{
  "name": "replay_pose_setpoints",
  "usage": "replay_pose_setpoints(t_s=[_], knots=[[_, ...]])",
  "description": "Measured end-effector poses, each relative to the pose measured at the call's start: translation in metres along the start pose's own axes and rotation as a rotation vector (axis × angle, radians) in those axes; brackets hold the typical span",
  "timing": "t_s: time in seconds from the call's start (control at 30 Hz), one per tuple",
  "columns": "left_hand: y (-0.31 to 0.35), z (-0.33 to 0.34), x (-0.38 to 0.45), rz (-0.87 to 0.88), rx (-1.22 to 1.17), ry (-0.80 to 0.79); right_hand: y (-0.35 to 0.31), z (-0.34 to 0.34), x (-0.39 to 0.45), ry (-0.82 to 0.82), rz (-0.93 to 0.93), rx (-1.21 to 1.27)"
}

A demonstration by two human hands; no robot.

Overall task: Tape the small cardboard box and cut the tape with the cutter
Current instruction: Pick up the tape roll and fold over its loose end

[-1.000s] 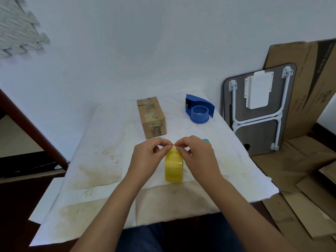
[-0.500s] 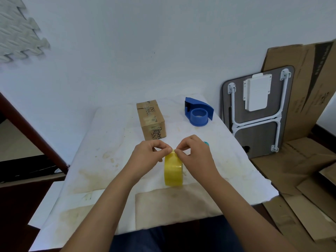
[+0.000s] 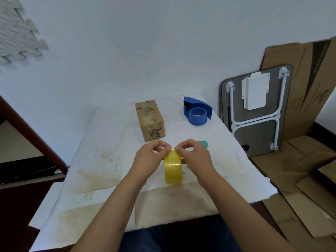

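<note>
Change: hardly any; both hands remain pinched at the top of the tape roll, as before.
Hands: left hand [image 3: 151, 157] and right hand [image 3: 195, 156] grip the tape roll [image 3: 173, 170] at its upper rim.
Roll: upright on edge on the table [image 3: 101, 160].
Hidden: teal object [image 3: 204, 143] mostly behind the right hand; unclear what it is.
Box: small cardboard box [image 3: 150, 122] beyond the hands, long axis running away.
Cutter: blue dispenser [image 3: 197, 113] right of the box, near the table's right edge.

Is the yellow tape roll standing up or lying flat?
Standing up. The yellow tape roll is on its edge, its curved band facing up, on the table.
</note>
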State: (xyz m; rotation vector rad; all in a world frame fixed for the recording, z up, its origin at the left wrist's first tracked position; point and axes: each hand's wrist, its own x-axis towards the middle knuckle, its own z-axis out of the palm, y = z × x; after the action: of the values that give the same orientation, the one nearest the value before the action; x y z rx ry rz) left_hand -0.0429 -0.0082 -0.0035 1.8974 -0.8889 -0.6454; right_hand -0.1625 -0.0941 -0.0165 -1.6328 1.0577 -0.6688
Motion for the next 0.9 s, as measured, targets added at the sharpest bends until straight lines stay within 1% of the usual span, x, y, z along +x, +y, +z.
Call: replay_pose_setpoints(t_s=[0.1,0.17,0.23,0.33,0.4,0.47,0.6,0.7,0.77,0.8,0.83,0.9], knots=[[-0.002,0.002,-0.002,-0.119,-0.232,-0.062,0.001,0.001,-0.001,-0.038,0.062,0.092],[-0.001,0.002,-0.005,-0.215,-0.326,-0.131,0.001,0.001,-0.002,-0.054,0.105,0.115],[-0.001,0.002,-0.008,-0.261,-0.378,-0.176,0.001,0.001,-0.003,-0.081,0.191,0.115],[0.001,0.003,-0.009,-0.249,-0.288,-0.127,-0.001,0.003,-0.005,-0.142,0.31,0.097],[0.002,0.005,-0.008,-0.222,-0.214,-0.088,-0.003,0.003,-0.006,-0.149,0.327,0.066],[0.003,0.005,-0.008,-0.202,-0.192,-0.068,-0.004,0.002,-0.009,-0.169,0.332,0.073],[0.003,0.007,-0.011,-0.17,-0.164,-0.062,-0.001,0.002,-0.017,-0.204,0.391,0.187],[0.004,0.008,-0.015,-0.161,-0.189,-0.084,-0.002,0.0,-0.021,-0.166,0.458,0.297],[0.006,0.004,-0.015,-0.162,-0.241,-0.121,-0.007,-0.01,-0.021,-0.113,0.433,0.298],[0.007,0.0,-0.014,-0.157,-0.248,-0.127,-0.009,-0.018,-0.018,-0.056,0.374,0.258],[0.008,-0.005,-0.011,-0.152,-0.243,-0.123,-0.011,-0.027,-0.014,0.007,0.266,0.204],[0.01,-0.014,-0.004,-0.148,-0.208,-0.106,-0.01,-0.046,-0.003,0.093,-0.03,0.029]])
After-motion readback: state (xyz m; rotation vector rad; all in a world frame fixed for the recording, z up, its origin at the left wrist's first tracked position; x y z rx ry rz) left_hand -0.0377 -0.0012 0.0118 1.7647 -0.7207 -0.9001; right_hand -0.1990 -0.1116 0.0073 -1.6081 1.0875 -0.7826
